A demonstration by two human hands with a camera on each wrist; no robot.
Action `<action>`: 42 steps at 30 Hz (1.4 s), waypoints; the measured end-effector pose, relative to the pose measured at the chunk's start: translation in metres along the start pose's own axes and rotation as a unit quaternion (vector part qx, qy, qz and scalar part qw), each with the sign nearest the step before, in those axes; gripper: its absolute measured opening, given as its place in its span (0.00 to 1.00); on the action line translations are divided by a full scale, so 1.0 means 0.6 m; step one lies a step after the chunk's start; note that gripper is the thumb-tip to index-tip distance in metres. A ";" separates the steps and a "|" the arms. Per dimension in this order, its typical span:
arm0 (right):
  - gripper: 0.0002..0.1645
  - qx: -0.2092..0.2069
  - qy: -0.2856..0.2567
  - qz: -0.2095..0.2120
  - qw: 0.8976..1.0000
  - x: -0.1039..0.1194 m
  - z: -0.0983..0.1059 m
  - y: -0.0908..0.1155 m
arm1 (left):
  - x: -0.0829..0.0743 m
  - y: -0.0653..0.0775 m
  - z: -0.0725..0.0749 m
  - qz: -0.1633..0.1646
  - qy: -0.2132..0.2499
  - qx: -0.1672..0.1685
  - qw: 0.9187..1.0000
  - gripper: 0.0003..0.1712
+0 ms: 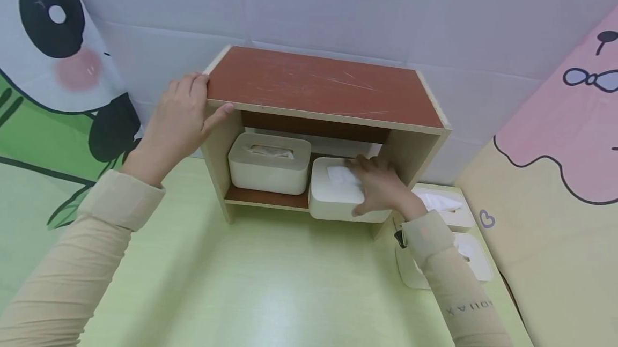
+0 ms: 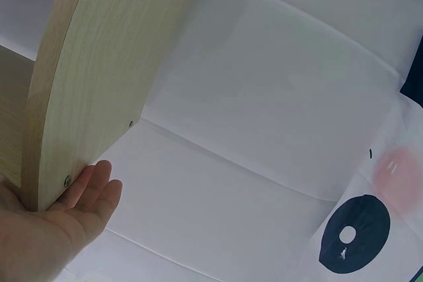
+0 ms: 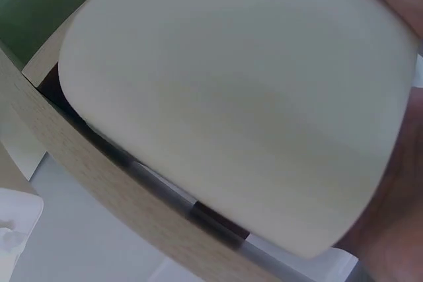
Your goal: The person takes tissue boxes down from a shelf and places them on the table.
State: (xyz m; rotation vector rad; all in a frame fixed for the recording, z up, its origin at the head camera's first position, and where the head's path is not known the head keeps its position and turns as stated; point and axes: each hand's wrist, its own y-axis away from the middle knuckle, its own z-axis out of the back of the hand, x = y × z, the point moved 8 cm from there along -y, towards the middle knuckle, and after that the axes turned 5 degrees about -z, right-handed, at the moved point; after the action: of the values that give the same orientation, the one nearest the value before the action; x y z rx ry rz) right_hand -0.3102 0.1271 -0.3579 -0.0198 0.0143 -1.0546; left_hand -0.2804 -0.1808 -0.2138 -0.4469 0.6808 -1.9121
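A small wooden shelf [image 1: 309, 83] with a reddish-brown top stands against the wall. My left hand [image 1: 176, 116] grips its upper left corner, thumb over the front edge; the left wrist view shows the fingers against the pale side panel [image 2: 112, 57]. Inside on the left sits a cream tissue box [image 1: 267, 175] with a slot in its lid. Another tissue box [image 1: 333, 205], white tissue showing on top, is at the right of the compartment, its front past the shelf's edge. My right hand [image 1: 383, 186] holds this one across the lid, thumb towards the front.
Two more tissue boxes, a rear one [image 1: 463, 219] and a nearer one [image 1: 478, 256], lie right of the shelf, partly behind my right forearm. The pale green tabletop [image 1: 260, 277] extends in front. Printed cartoon wall coverings [image 1: 545, 138] rise at both sides.
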 end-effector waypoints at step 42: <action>0.68 -0.036 0.045 0.052 0.997 0.075 -0.018 0.123 | -0.002 0.002 0.003 -0.005 -0.009 -0.010 1.000 0.37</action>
State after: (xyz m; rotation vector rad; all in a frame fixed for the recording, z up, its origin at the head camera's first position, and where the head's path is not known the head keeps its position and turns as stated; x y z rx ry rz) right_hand -0.2241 0.1244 -0.3707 -0.0362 0.1340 -0.9497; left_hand -0.2780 -0.1803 -0.2134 -0.4796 0.6884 -1.9095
